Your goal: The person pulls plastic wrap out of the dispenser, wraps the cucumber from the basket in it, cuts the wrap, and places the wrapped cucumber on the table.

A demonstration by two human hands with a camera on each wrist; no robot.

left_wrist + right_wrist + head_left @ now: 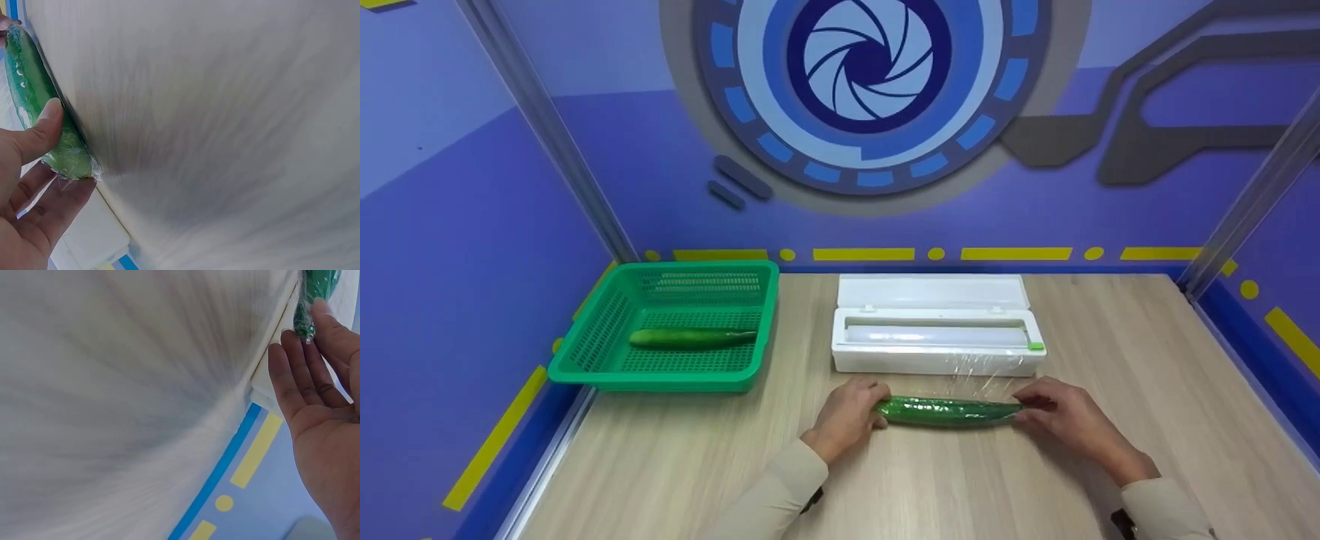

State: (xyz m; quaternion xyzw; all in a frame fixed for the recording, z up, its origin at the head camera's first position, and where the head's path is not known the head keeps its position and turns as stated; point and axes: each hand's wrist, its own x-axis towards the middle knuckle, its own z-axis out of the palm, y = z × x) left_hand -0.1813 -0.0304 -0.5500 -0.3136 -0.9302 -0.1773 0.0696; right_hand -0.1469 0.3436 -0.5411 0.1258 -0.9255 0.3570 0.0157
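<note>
A green cucumber (949,412) wrapped in clear cling film lies across the front of the white film box. My left hand (849,418) grips its left end, the thumb over the top and the fingers beneath, as the left wrist view shows on the cucumber (35,84). At the other end, my right hand (1069,415) pinches the narrow tip between thumb and fingers; in the right wrist view this tip (305,323) is covered in crinkled film. Shiny cling film (979,375) stretches between the cucumber and the box.
The white cling film box (934,361) stands behind the cucumber with its lid raised and a roll (934,334) inside. To the left, a green basket (660,379) holds another cucumber (690,339). Blue walls (885,225) enclose the wooden table (930,495) at the back and sides.
</note>
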